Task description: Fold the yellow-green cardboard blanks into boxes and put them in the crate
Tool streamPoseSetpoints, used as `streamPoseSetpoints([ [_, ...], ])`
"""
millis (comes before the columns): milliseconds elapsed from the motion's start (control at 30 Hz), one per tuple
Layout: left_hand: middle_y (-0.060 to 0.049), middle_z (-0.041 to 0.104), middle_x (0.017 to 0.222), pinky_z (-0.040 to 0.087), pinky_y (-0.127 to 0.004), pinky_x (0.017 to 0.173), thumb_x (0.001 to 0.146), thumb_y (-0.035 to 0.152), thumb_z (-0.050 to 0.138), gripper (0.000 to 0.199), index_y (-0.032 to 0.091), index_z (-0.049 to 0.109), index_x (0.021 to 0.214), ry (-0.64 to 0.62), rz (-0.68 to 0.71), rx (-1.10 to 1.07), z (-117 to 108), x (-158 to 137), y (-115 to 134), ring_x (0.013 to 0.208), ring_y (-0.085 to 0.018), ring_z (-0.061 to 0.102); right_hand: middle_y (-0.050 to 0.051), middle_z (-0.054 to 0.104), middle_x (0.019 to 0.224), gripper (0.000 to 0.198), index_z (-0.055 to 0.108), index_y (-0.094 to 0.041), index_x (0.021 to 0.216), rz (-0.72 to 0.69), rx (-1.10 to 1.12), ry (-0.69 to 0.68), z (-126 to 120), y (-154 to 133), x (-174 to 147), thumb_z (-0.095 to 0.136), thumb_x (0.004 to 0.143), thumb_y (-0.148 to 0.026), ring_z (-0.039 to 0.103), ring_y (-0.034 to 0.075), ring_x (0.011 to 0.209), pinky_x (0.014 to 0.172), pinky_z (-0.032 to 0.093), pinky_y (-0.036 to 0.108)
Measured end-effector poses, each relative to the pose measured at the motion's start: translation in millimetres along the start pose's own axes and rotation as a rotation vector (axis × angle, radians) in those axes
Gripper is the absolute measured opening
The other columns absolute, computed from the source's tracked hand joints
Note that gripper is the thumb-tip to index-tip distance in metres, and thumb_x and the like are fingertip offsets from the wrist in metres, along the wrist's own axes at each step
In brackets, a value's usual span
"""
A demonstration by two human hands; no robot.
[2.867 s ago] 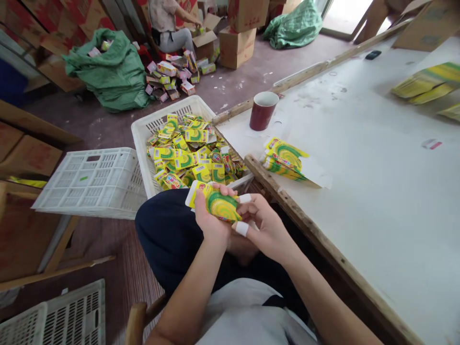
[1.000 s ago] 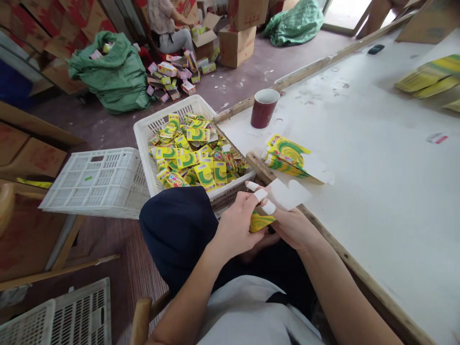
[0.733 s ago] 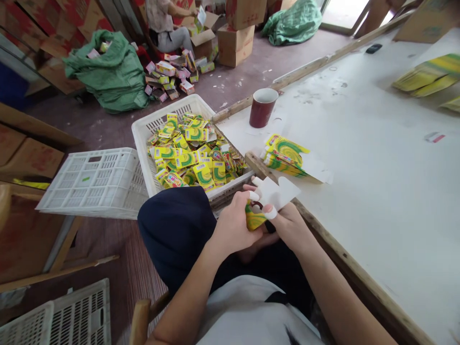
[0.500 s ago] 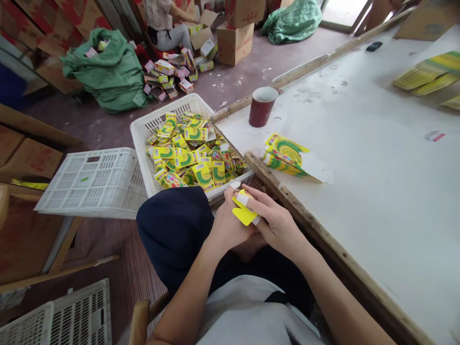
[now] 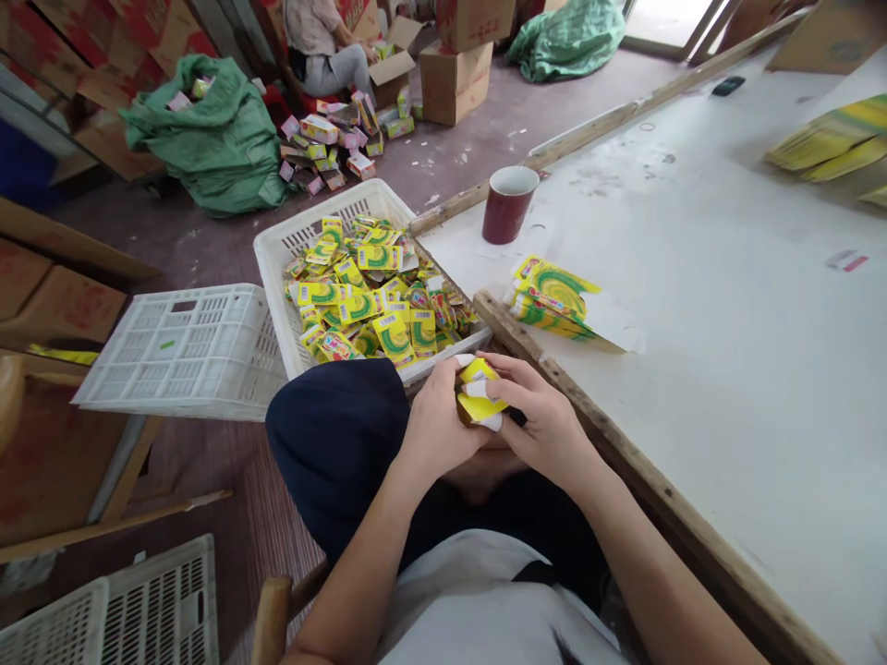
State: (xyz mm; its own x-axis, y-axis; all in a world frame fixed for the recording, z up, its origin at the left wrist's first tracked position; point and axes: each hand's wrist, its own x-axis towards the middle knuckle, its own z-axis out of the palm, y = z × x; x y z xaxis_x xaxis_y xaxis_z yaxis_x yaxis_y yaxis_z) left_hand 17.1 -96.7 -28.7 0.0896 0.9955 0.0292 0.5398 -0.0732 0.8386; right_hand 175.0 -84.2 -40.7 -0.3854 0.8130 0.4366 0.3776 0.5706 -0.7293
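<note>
Above my lap, both hands hold one small yellow carton [image 5: 478, 403] with white flaps sticking out. My left hand [image 5: 441, 420] grips its left side. From the right, the fingers of my right hand [image 5: 537, 411] are closed around it, with white on or beside a fingertip. Parts of the carton are hidden behind my fingers. Just beyond my hands stands a white plastic crate [image 5: 273, 296] with a heap of yellow-green printed cartons [image 5: 360, 305]. On the white table [image 5: 727, 369] to the right lies a stack of flattened yellow-green cartons [image 5: 554, 294].
A dark red cup [image 5: 510, 205] stands near the table's wooden edge [image 5: 624, 462]. More flat cartons [image 5: 832, 139] lie at far right. An upturned white crate [image 5: 180, 342] is on the left, a green sack [image 5: 208, 139] behind it. A person [image 5: 325, 46] sits among boxes at the back.
The yellow flap that stuck out toward me now lies folded against the carton's end. My right fingers have shifted along it. The view has moved slightly.
</note>
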Motion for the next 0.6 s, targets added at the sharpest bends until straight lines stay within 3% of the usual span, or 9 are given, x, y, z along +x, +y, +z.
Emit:
streamPoseSetpoints([
  [233,-0.009,0.065,0.122,0.052,-0.044,0.093,0.063,0.021,0.074,0.064,0.023,0.044,0.119,-0.089,0.002,0.076,-7.6,-0.6,-3.1,0.112,-0.030,0.064,0.013,0.037,0.154,0.017,0.066,-0.024,0.098,-0.018,0.062,-0.130,-5.4,7.2,-6.9,0.058,0.088,-0.013,0.048,0.029,0.135,0.103,0.049,0.046],
  [333,-0.009,0.067,0.119,0.054,-0.043,0.089,0.064,0.023,0.074,0.062,0.022,0.045,0.118,-0.120,-0.006,0.117,-8.9,-0.4,-2.4,0.108,-0.030,0.066,0.011,0.042,0.151,0.022,0.066,-0.025,0.099,-0.001,0.054,-0.183,-6.7,9.3,-8.8,0.055,0.087,-0.010,0.045,0.028,0.138,0.106,0.047,0.047],
  [467,-0.009,0.066,0.123,0.052,-0.042,0.093,0.067,0.024,0.072,0.060,0.023,0.044,0.120,-0.142,0.052,0.140,-10.8,0.8,0.0,0.112,-0.029,0.064,0.017,0.047,0.146,0.024,0.061,-0.022,0.111,0.025,0.012,-0.154,-3.8,9.5,-10.5,0.056,0.089,-0.015,0.051,0.029,0.132,0.103,0.049,0.046],
  [600,-0.007,0.069,0.118,0.054,-0.042,0.087,0.066,0.025,0.073,0.064,0.024,0.043,0.123,-0.197,0.028,0.125,-11.3,0.4,0.9,0.105,-0.029,0.067,0.015,0.052,0.140,0.018,0.064,-0.023,0.106,0.041,0.010,-0.179,-7.0,7.8,-8.1,0.055,0.091,-0.019,0.056,0.027,0.126,0.102,0.050,0.045],
])
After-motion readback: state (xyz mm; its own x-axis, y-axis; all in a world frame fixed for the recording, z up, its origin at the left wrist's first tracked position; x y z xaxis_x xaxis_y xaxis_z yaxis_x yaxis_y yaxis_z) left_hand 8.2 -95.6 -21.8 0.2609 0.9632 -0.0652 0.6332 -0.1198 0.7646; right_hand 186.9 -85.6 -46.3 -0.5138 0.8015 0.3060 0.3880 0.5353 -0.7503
